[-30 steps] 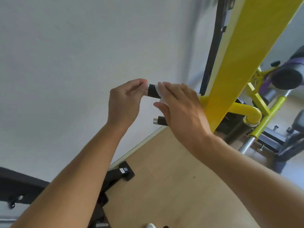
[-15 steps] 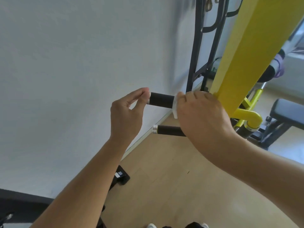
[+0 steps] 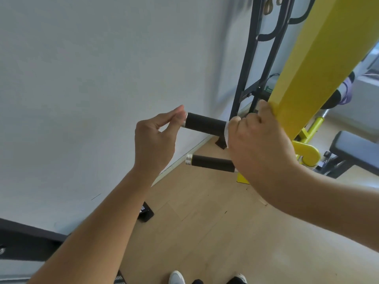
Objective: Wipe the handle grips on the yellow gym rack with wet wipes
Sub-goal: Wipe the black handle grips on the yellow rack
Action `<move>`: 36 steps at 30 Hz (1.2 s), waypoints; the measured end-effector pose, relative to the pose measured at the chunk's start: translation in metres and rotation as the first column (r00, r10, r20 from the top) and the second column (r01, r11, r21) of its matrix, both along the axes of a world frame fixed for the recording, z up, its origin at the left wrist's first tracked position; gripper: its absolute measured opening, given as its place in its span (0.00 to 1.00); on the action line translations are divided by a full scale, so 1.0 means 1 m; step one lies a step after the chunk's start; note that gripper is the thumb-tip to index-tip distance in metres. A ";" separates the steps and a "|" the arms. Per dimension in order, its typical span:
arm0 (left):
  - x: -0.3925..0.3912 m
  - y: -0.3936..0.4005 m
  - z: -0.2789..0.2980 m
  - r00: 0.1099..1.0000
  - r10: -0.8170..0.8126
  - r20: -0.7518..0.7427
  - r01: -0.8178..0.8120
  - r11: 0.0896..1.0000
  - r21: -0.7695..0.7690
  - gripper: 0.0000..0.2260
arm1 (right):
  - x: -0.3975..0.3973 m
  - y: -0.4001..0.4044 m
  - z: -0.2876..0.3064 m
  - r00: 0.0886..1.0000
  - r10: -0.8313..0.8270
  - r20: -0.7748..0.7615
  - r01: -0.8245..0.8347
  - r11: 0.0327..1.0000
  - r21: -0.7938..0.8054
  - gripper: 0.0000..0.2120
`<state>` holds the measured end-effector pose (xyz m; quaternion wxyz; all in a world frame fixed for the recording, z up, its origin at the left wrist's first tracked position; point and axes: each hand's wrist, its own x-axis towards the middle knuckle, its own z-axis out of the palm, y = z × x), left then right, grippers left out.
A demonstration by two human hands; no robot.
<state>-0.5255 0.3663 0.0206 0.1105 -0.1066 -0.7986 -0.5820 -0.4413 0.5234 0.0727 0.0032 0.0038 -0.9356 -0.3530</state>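
With the right hand (image 3: 258, 144) clenched around the wipe (image 3: 226, 132) at the post (image 3: 313, 64) end of the upper grip (image 3: 206, 124), and left fingers (image 3: 178, 114) pinching its cap, she should twist while sliding capward.

Right hand (image 3: 260, 144) is wrapped round the upper grip (image 3: 205, 125) with a wet wipe (image 3: 226, 131), right by the yellow post (image 3: 320, 64). Left hand (image 3: 156, 138) pinches the grip's free end.

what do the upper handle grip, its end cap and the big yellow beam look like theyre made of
Upper handle grip: looks like black foam or rubber, matte and finely textured.
End cap: probably metal, silvery and shiny.
Yellow beam: likely painted metal, smooth with flat faces and sharp edges.
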 end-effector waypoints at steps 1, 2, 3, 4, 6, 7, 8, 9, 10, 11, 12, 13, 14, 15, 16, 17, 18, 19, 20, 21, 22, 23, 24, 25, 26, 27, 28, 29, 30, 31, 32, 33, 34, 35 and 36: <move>0.001 0.001 0.000 1.000 0.006 -0.007 -0.006 1.000 -0.002 0.13 | -0.001 0.003 -0.004 1.000 0.019 0.001 -0.019 1.000 0.024 0.19; 0.001 0.001 -0.001 1.000 0.012 -0.014 -0.012 1.000 -0.005 0.13 | -0.005 0.002 -0.007 0.999 0.035 -0.001 -0.035 0.999 0.002 0.18; 0.000 0.002 -0.001 1.000 0.016 -0.012 -0.016 1.000 -0.002 0.13 | -0.011 -0.001 -0.009 0.999 0.051 -0.008 -0.052 0.996 -0.067 0.18; 0.001 0.002 0.000 1.000 0.017 -0.001 -0.017 1.000 0.011 0.13 | -0.019 -0.005 -0.011 0.997 0.073 -0.029 -0.077 0.983 -0.165 0.17; 0.001 0.002 0.002 1.000 0.013 0.017 -0.013 0.999 0.034 0.13 | -0.034 -0.014 -0.014 0.987 0.120 -0.104 -0.151 0.916 -0.371 0.16; 0.001 0.003 0.002 1.000 0.008 0.014 -0.009 0.999 0.033 0.13 | -0.039 -0.017 -0.016 0.984 0.128 -0.126 -0.172 0.869 -0.464 0.17; 0.000 0.003 0.002 1.000 0.003 0.009 -0.003 1.000 0.025 0.13 | -0.039 -0.018 -0.018 0.984 0.127 -0.127 -0.176 0.821 -0.544 0.20; 0.000 0.002 0.003 1.000 0.000 0.007 0.000 1.000 0.021 0.13 | -0.037 -0.019 -0.018 0.985 0.129 -0.113 -0.172 0.770 -0.615 0.25; 0.000 0.001 0.003 1.000 0.000 0.008 0.000 1.000 0.022 0.13 | -0.033 -0.017 -0.016 0.987 0.135 -0.088 -0.159 0.717 -0.678 0.31; -0.001 0.000 0.002 1.000 -0.004 0.011 0.004 1.000 0.028 0.13 | -0.029 -0.013 -0.013 0.988 0.142 -0.057 -0.138 0.667 -0.732 0.35; -0.001 0.000 0.001 1.000 -0.008 0.019 0.008 0.999 0.038 0.13 | -0.024 -0.010 -0.008 0.988 0.154 -0.031 -0.121 0.619 -0.776 0.35; -0.002 0.001 0.000 1.000 -0.010 0.029 0.009 0.999 0.048 0.13 | -0.022 -0.005 -0.004 0.984 0.178 -0.026 -0.128 0.591 -0.796 0.31; -0.001 0.001 -0.001 0.999 -0.013 0.037 0.010 0.998 0.056 0.13 | -0.022 -0.002 -0.002 0.978 0.203 -0.047 -0.158 0.577 -0.801 0.25; -0.001 0.002 -0.001 0.999 -0.016 0.040 0.013 0.998 0.069 0.12 | -0.025 0.000 -0.002 0.972 0.217 -0.087 -0.197 0.561 -0.804 0.21; -0.001 0.002 -0.001 0.999 -0.020 0.041 0.017 0.996 0.085 0.11 | -0.029 -0.002 -0.004 0.967 0.221 -0.129 -0.232 0.538 -0.811 0.20; 0.000 0.003 -0.002 0.999 -0.025 0.040 0.020 0.995 0.100 0.10 | -0.033 -0.006 -0.007 0.962 0.218 -0.167 -0.257 0.504 -0.824 0.21; 0.000 0.003 -0.002 0.999 -0.026 0.040 0.022 0.994 0.109 0.10 | -0.037 -0.011 -0.010 0.957 0.208 -0.202 -0.278 0.466 -0.840 0.23; 0.000 0.002 -0.002 0.999 -0.025 0.040 0.020 0.994 0.110 0.10 | -0.041 -0.016 -0.014 0.954 0.194 -0.228 -0.292 0.435 -0.852 0.24; -0.001 0.002 -0.002 0.999 -0.023 0.041 0.019 0.994 0.104 0.10 | -0.044 -0.019 -0.017 0.953 0.178 -0.243 -0.297 0.414 -0.860 0.25; -0.001 0.001 -0.002 0.999 -0.022 0.044 0.018 0.995 0.099 0.10 | -0.046 -0.020 -0.018 0.956 0.170 -0.239 -0.290 0.424 -0.858 0.25; -0.002 0.000 -0.001 0.999 -0.020 0.050 0.016 0.995 0.097 0.10 | -0.047 -0.019 -0.018 0.961 0.170 -0.220 -0.276 0.472 -0.837 0.25; -0.003 0.000 -0.002 0.998 -0.016 0.056 0.011 0.995 0.097 0.10 | -0.045 -0.016 -0.016 0.969 0.160 -0.190 -0.248 0.550 -0.798 0.23; -0.003 -0.001 -0.002 0.998 -0.011 0.063 0.005 0.995 0.099 0.10 | -0.040 -0.012 -0.012 0.976 0.141 -0.166 -0.218 0.637 -0.739 0.19; -0.004 -0.001 -0.002 0.998 -0.009 0.069 0.002 0.995 0.103 0.11 | -0.034 -0.009 -0.007 0.983 0.118 -0.140 -0.181 0.724 -0.665 0.16; -0.003 0.000 -0.003 0.997 -0.010 0.071 0.002 0.995 0.104 0.11 | -0.027 -0.006 -0.003 0.988 0.100 -0.115 -0.149 0.793 -0.590 0.13; -0.003 0.000 -0.003 0.998 -0.011 0.068 0.004 0.995 0.102 0.12 | -0.022 -0.006 0.000 0.992 0.089 -0.089 -0.123 0.845 -0.520 0.12; -0.003 0.001 -0.003 0.998 -0.015 0.066 0.008 0.995 0.096 0.12 | -0.018 -0.007 0.003 0.994 0.084 -0.072 -0.108 0.879 -0.465 0.13; -0.002 0.001 -0.003 0.997 -0.019 0.069 0.013 0.996 0.087 0.12 | -0.017 -0.009 0.003 0.994 0.078 -0.075 -0.103 0.895 -0.434 0.13; -0.002 0.001 -0.002 0.997 -0.022 0.071 0.017 0.997 0.076 0.12 | -0.019 -0.010 0.001 0.993 0.078 -0.091 -0.110 0.894 -0.434 0.12; -0.003 0.001 -0.002 0.997 -0.027 0.070 0.023 0.998 0.062 0.12 | -0.023 -0.012 -0.003 0.991 0.081 -0.104 -0.120 0.884 -0.451 0.12; -0.004 0.000 -0.002 0.997 -0.033 0.065 0.030 0.998 0.049 0.13 | -0.028 -0.014 -0.009 0.988 0.092 -0.120 -0.139 0.868 -0.477 0.11; -0.005 0.000 -0.002 0.997 -0.040 0.060 0.037 0.998 0.040 0.13 | -0.034 -0.017 -0.017 0.983 0.112 -0.148 -0.173 0.842 -0.511 0.11; -0.006 -0.001 -0.003 0.997 -0.048 0.058 0.046 0.998 0.037 0.13 | -0.040 -0.019 -0.023 0.973 0.128 -0.193 -0.216 0.804 -0.555 0.12; -0.007 -0.001 -0.003 0.997 -0.055 0.061 0.052 0.998 0.040 0.13 | -0.045 -0.021 -0.029 0.958 0.135 -0.253 -0.266 0.745 -0.611 0.15; -0.008 -0.002 -0.003 0.996 -0.058 0.071 0.055 0.997 0.047 0.13 | -0.049 -0.022 -0.033 0.937 0.129 -0.326 -0.326 0.664 -0.673 0.19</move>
